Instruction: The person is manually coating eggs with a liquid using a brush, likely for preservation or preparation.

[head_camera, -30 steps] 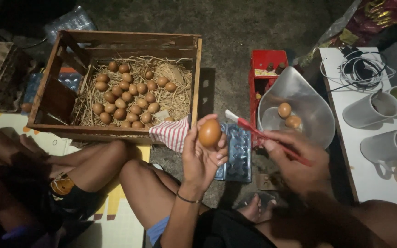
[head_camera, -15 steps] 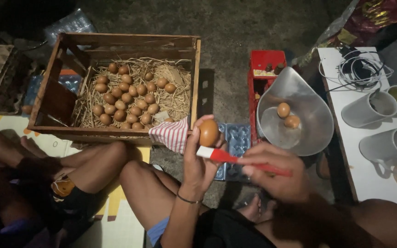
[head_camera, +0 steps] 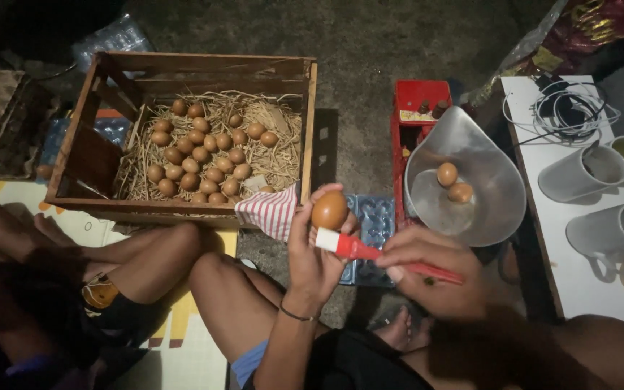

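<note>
My left hand holds a brown egg up at its fingertips, with a red-and-white striped cloth hanging from the same hand. My right hand grips a red-handled brush; its white head touches the underside of the egg. To the right, a metal scale bowl holds two brown eggs. A wooden crate lined with straw holds several brown eggs at the upper left.
A blue egg tray lies on the floor under my hands. The red scale base stands behind the bowl. A white table at right carries white pitchers and coiled cable. Another person's bare legs sit at left.
My right hand has brought the brush down and left from beside the bowl until its head meets the egg. The egg stays raised in my left hand.
</note>
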